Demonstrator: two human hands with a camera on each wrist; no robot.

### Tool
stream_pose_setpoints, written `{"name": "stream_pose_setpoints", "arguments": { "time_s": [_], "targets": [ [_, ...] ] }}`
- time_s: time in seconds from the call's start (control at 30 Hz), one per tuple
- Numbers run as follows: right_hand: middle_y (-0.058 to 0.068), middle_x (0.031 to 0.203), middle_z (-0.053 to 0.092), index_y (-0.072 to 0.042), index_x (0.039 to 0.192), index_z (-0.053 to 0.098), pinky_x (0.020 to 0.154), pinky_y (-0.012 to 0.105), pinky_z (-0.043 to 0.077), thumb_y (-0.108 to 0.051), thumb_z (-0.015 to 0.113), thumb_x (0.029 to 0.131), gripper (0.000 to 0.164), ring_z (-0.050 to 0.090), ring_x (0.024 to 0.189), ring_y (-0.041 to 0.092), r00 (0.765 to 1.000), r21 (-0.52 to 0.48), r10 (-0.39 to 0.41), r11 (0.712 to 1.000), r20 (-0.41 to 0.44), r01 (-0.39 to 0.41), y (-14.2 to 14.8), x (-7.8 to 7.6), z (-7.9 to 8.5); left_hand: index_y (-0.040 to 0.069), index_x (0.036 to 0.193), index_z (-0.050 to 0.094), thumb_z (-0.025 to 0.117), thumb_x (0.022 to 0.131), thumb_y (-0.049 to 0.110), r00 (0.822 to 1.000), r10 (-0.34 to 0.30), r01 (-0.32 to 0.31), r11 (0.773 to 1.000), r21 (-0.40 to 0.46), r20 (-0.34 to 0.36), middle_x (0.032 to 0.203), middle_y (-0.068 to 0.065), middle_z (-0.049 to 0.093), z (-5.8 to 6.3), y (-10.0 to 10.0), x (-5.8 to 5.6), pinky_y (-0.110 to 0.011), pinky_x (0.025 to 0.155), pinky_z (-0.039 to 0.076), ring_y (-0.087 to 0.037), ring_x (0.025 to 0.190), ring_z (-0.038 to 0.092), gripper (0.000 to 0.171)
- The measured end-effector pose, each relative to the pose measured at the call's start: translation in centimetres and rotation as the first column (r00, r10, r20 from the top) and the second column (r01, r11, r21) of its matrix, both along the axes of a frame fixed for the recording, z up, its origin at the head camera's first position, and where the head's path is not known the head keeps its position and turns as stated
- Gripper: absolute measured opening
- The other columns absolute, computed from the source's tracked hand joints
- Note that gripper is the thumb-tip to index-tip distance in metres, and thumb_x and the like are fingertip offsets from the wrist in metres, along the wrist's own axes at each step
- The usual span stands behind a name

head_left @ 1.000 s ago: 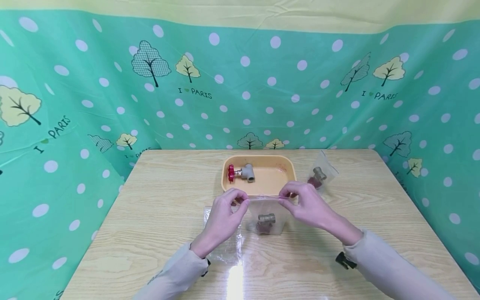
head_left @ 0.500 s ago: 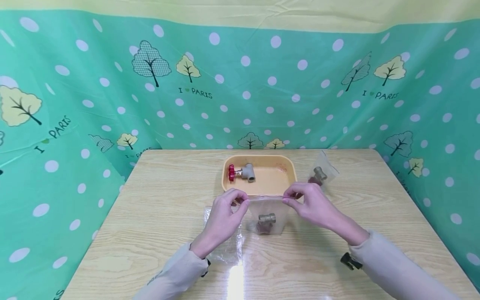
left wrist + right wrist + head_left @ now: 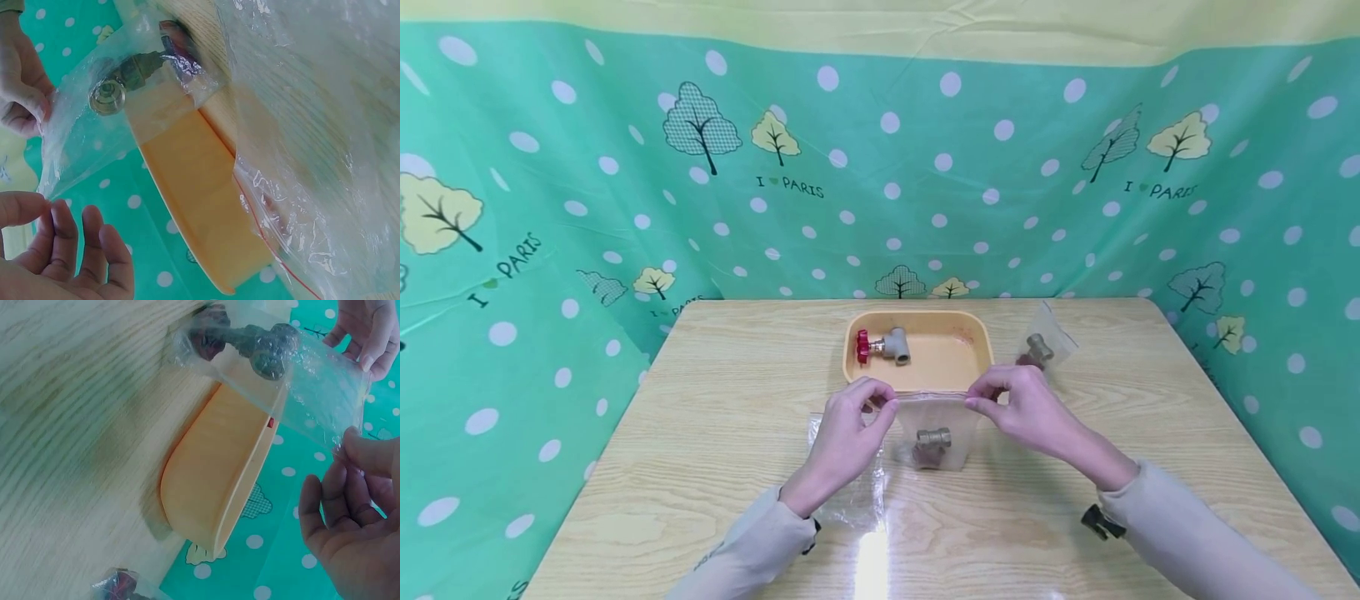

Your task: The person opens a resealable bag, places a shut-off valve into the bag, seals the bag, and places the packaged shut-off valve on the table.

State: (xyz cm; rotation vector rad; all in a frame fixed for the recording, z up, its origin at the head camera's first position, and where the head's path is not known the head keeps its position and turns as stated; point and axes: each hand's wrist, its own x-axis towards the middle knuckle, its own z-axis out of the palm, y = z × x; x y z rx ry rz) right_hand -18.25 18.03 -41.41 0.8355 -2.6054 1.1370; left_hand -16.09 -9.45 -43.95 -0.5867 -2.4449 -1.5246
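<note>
Zip bag, clear (image 3: 936,414): located at the near side of the tray (image 3: 936,354), which serves as reference for all places below. It is held mouth uppermost, its top edge drawn out straight between two hands; whether its base touches the wooden table (image 3: 722,392) cannot be told.

Contents: one valve (image 3: 934,437), brass-coloured body, dark red handle, lodged in the lower part of the bag.

Left hand (image 3: 847,433): placed before the tray's near left corner; the bag's left top corner is pinched between thumb and forefinger, the other fingers being loosely bent.

Right hand (image 3: 1028,412): placed at the tray's near right corner; the right top corner is pinched in like fashion.

Tray: orange-yellow plastic, rounded corners. A grey tee-shaped valve (image 3: 895,345) with a red handwheel (image 3: 862,346) is contained in its left part, wheel turned leftward.

Second bag (image 3: 1060,340): laid just right of the tray; a brass-and-red valve (image 3: 1037,347) is enclosed.

Further clear bag (image 3: 857,500): laid flat nearer than the tray's left end, partly covered by the left hand and forearm; a red seal line is shown in the left wrist view.

Curtain (image 3: 880,200): green, white-dotted, tree-printed, hung beyond the tray.
</note>
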Motion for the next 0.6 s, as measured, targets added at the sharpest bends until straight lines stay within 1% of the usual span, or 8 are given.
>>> {"name": "stream_pose_setpoints", "arguments": {
  "time_s": [0.17,0.27,0.43,0.5,0.6],
  "targets": [
    [-0.011,0.079,0.07,-0.01,0.089,0.079,0.068,0.03,0.059,0.0,0.083,0.088,0.01,0.065,0.073,0.007,0.998,0.01,0.007,1.0,0.055,-0.008,0.07,0.02,0.37,0.012,0.1,0.074,0.069,0.097,0.003,1.0,0.0,0.0,1.0,0.004,0.005,0.095,0.006,0.069,0.01,-0.01,0.03,-0.046,0.084,0.058,-0.012,0.089,0.064,0.01],
    [-0.012,0.078,0.068,-0.01,0.088,0.078,0.068,0.03,0.059,-0.003,0.083,0.088,0.009,0.064,0.073,0.008,0.997,0.022,0.003,1.0,0.081,-0.005,0.27,-0.01,0.49,0.012,0.1,0.073,0.069,0.098,0.004,1.0,0.002,-0.002,1.0,0.001,0.001,0.095,0.006,0.069,-0.01,-0.01,0.01,-0.045,0.084,0.058,-0.012,0.089,0.064,0.009],
    [-0.014,0.075,0.067,-0.014,0.083,0.076,0.067,0.029,0.058,0.0,0.083,0.088,0.016,0.063,0.071,0.006,0.997,0.038,0.018,0.999,0.075,-0.021,0.62,-0.09,0.57,0.011,0.1,0.073,0.069,0.098,0.005,1.0,0.003,-0.003,1.0,-0.006,-0.011,0.094,0.006,0.069,-0.07,0.0,-0.02,-0.043,0.083,0.058,-0.012,0.089,0.064,0.008],
    [-0.013,0.076,0.068,-0.014,0.084,0.076,0.067,0.029,0.058,-0.001,0.083,0.088,0.015,0.063,0.071,0.006,0.997,0.044,0.035,0.998,0.069,-0.038,0.66,-0.15,0.67,0.011,0.1,0.073,0.069,0.098,0.005,1.0,0.004,-0.004,1.0,-0.007,-0.015,0.094,0.006,0.069,-0.09,-0.01,-0.02,-0.042,0.082,0.058,-0.012,0.089,0.064,0.008],
    [-0.013,0.079,0.067,-0.012,0.09,0.077,0.068,0.029,0.057,-0.006,0.084,0.089,0.01,0.062,0.073,0.007,0.996,0.077,0.047,0.996,0.077,-0.053,0.59,-0.27,0.86,0.012,0.1,0.073,0.069,0.099,0.005,1.0,0.003,-0.003,1.0,-0.004,-0.015,0.095,0.006,0.069,-0.1,-0.02,-0.03,-0.043,0.082,0.058,-0.012,0.089,0.064,0.008]
  ]
}}
